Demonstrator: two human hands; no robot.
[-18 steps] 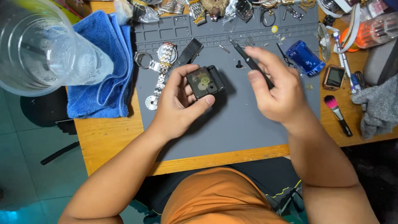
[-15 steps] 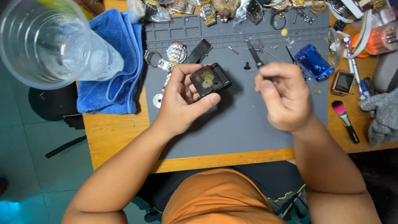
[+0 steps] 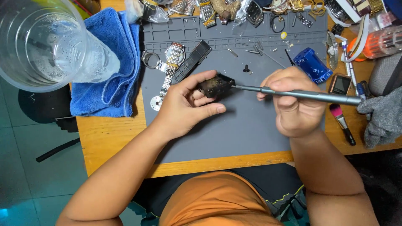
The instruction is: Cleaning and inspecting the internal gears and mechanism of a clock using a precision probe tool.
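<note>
My left hand [image 3: 186, 102] grips a small black square watch case [image 3: 215, 86] over the grey work mat [image 3: 234, 134], tilted on its side. My right hand [image 3: 293, 102] holds a long grey screwdriver [image 3: 310, 95] lying level, its tip touching the right side of the case. Both hands hover above the middle of the mat.
A silver metal-band watch [image 3: 171, 58] and a black strap [image 3: 191, 61] lie at the mat's upper left. A blue towel [image 3: 111, 62] and a clear plastic cup [image 3: 46, 42] are to the left. A blue box [image 3: 312, 65], a brush [image 3: 341, 123], a grey glove [image 3: 383, 119] and several watch parts crowd the right and back.
My right hand has turned the screwdriver level and brought its tip to the case. My left hand has tilted the case from face-up onto its side.
</note>
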